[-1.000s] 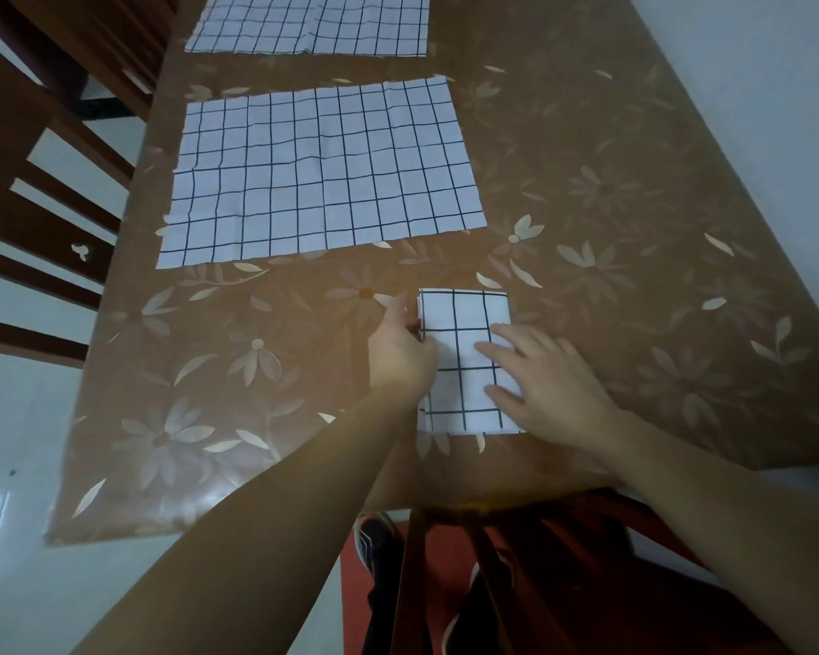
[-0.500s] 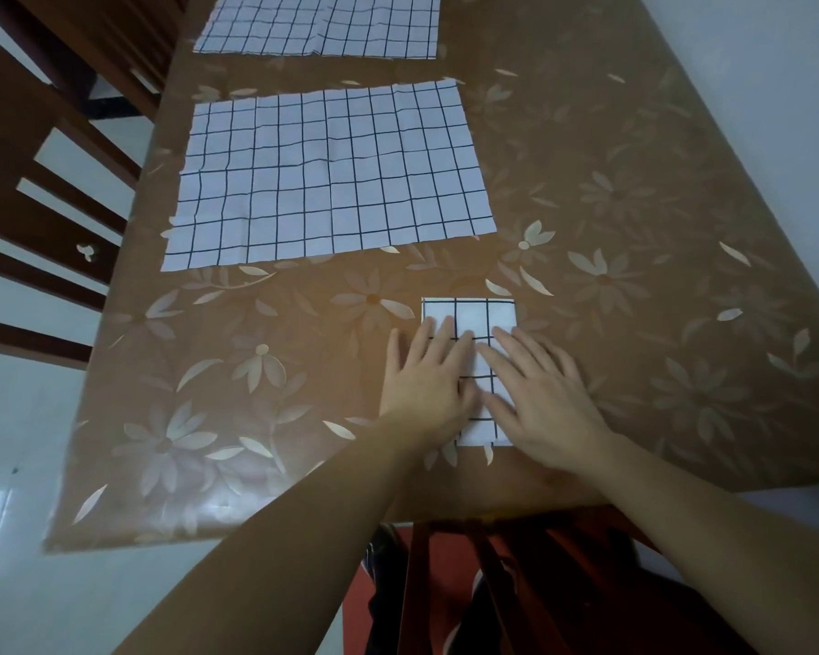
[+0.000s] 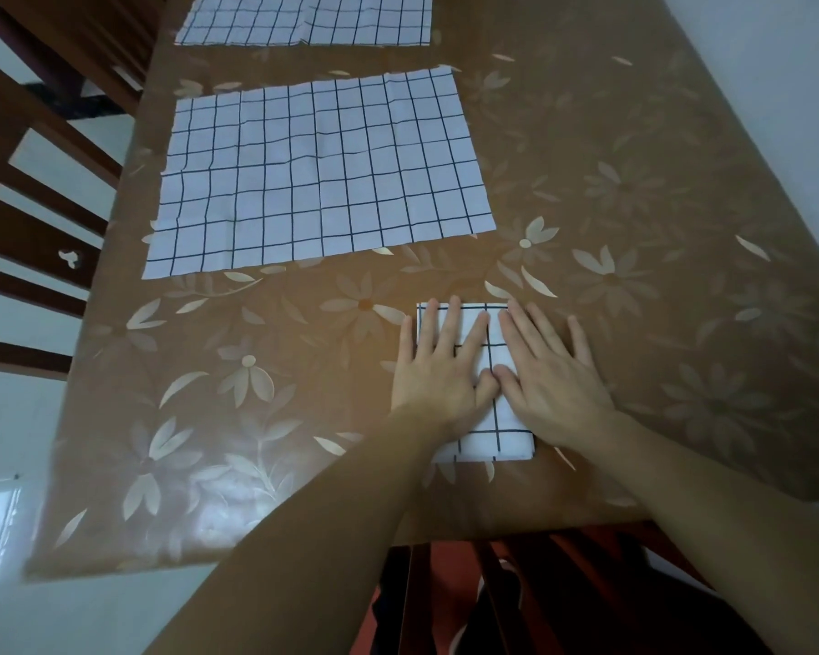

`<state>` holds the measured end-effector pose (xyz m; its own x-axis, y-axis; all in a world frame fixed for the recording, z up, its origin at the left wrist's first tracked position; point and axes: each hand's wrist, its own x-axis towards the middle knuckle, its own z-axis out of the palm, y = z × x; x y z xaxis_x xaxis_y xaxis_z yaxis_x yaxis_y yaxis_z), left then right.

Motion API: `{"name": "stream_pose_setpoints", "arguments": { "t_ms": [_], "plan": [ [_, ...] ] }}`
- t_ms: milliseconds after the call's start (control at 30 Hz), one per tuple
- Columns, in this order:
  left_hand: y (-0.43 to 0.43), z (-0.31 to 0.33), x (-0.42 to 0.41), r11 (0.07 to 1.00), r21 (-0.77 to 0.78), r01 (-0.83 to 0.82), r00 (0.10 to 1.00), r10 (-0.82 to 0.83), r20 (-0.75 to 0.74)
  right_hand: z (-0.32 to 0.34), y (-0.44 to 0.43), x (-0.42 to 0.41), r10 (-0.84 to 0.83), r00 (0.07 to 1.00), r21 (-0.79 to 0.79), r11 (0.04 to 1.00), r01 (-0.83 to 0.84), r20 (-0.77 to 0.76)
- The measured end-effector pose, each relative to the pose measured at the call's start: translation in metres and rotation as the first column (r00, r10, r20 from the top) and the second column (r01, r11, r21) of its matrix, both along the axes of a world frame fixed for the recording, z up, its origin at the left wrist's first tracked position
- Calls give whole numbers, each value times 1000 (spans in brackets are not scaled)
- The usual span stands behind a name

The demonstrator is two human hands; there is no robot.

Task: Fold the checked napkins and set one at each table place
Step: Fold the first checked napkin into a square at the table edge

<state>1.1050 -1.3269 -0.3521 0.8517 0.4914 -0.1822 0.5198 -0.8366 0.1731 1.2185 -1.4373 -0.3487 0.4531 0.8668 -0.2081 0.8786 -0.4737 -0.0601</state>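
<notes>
Both hands lay flat with fingers spread, the left hand (image 3: 438, 371) and right hand (image 3: 547, 375) pressing the folded napkin (image 3: 497, 444) near the table (image 3: 634, 182) front edge. Beyond it, two unfolded napkins (image 3: 318, 177) lay spread out.

The brown flower-printed tabletop (image 3: 634, 191) looks like smooth, glossy plastic sheet. The large white dark-checked cloth napkin (image 3: 322, 177) is matt and faintly creased; the small folded checked napkin (image 3: 511, 444) is the same matt cloth. The dark brown slatted wooden chair (image 3: 20, 111) looks smooth.
</notes>
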Motion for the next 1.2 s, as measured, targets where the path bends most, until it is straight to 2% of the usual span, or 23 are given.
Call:
{"name": "stream_pose_setpoints", "arguments": {
  "t_ms": [167, 467, 633, 800, 900, 1000, 1100, 1200],
  "plan": [
    [1, 1, 0, 1000, -7, 11, 1000, -11, -18, 1, -22, 4, 121, 990, -42, 992, -118, 68],
    [1, 1, 2, 1000, 2, 11, 999, -11, -46, 17, -79, -21, 399, 915, -29, 917, -398, 60],
    [1, 1, 1, 1000, -6, 9, 999, -9, -39, 15, -50, -19, 207, 978, 5, 978, -208, 39],
    [7, 4, -5, 999, 4, 46, 998, -46, -33, 11, -66, -16, 293, 955, -61, 955, -290, 48],
    [-3, 9, -14, 992, 81, 96, 995, -95, -17, 19, -58, -12, 258, 966, 26, 966, -259, 29],
    [-17, 5, -21, 994, 26, 108, 994, -107, -35, 22, -18, -12, 103, 995, 137, 985, -103, 8],
    [-16, 2, -21, 996, 2, 87, 994, -86, -65, 13, 17, -6, 42, 997, 93, 995, -36, -63],
    [-15, -1, -22, 997, 9, 71, 997, -71, -23, 2, 18, 11, 64, 995, 45, 997, -60, -74]
  ]
}}
